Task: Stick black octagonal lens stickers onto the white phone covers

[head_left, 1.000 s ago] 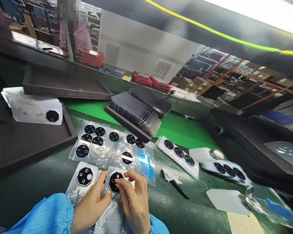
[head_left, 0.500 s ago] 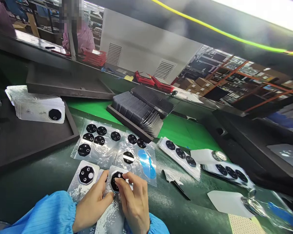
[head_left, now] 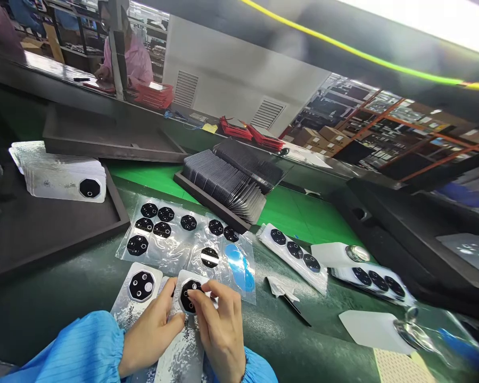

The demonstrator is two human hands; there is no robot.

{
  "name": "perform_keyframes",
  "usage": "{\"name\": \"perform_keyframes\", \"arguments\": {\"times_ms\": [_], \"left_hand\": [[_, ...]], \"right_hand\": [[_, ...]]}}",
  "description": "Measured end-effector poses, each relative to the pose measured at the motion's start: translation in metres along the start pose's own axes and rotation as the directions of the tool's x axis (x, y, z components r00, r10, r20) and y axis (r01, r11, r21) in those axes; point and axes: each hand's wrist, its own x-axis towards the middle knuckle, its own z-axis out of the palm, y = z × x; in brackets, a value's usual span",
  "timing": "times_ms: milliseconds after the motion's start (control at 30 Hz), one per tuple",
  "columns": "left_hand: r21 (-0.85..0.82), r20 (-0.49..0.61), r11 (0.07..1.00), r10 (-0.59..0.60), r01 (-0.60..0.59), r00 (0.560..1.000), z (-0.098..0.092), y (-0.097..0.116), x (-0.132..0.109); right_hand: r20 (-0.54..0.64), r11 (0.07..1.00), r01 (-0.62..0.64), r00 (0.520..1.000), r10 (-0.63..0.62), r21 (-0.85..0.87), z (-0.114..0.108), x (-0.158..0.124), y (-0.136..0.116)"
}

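A silvery patterned phone back cover [head_left: 178,351] lies in front of me, with a black octagonal camera piece [head_left: 186,302] at its top end. My left hand [head_left: 154,332] grips this cover along its left edge, the thumb resting on its face. Bent over the octagonal piece from the right, my right hand [head_left: 222,327] has thumb and forefinger pinched at it; the fingers cover part of its face. To the left lies a second phone back cover [head_left: 123,298], its octagon showing round holes. Part of another cover is hidden behind my left hand.
Clear film sheets [head_left: 171,252] with several black octagonal stickers lie just beyond my hands. A dark tray [head_left: 64,229] with stacked covers stands left, a rack of dark panels [head_left: 219,175] behind. Sticker strips [head_left: 271,250], black tweezers [head_left: 297,313] and a metal-topped bottle [head_left: 373,327] lie right.
My hands and the covers stay almost in place, the right fingers still at the octagonal piece. In the background, a person in pink has a hand showing lower at the far counter.
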Motion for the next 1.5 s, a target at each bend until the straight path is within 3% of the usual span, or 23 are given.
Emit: {"name": "perform_keyframes", "arguments": {"times_ms": [267,400,533,733,1000,1233,1500], "left_hand": [[0.047,-0.025,0.996,-0.070,0.071,0.997,0.001,0.000,0.000],[0.022,-0.012,0.998,-0.066,0.066,0.998,0.000,0.005,-0.002],[-0.045,0.042,0.999,-0.001,0.003,0.999,-0.001,0.010,-0.001],[-0.251,0.091,0.966,0.081,-0.056,0.993,-0.001,0.010,0.004],[-0.338,0.123,0.941,0.075,-0.029,0.990,0.000,0.014,0.003],[-0.232,0.087,0.973,0.031,-0.010,0.996,-0.001,0.010,0.000],[-0.182,0.086,0.983,-0.025,0.040,0.996,-0.002,0.011,-0.001]], "right_hand": [[0.019,1.000,0.008,1.000,-0.008,0.022,0.000,0.001,-0.001],[0.019,0.971,-0.094,0.996,0.092,0.220,-0.002,0.008,0.003],[0.011,0.831,-0.290,0.946,0.324,0.475,-0.008,0.013,0.013],[0.031,0.681,-0.416,0.865,0.500,0.602,-0.007,0.010,0.024],[0.113,0.544,-0.484,0.809,0.577,0.686,-0.004,0.007,0.027],[0.123,0.442,-0.514,0.743,0.658,0.735,0.001,-0.001,0.029],[0.123,0.426,-0.547,0.706,0.697,0.721,0.000,0.000,0.027]]}}
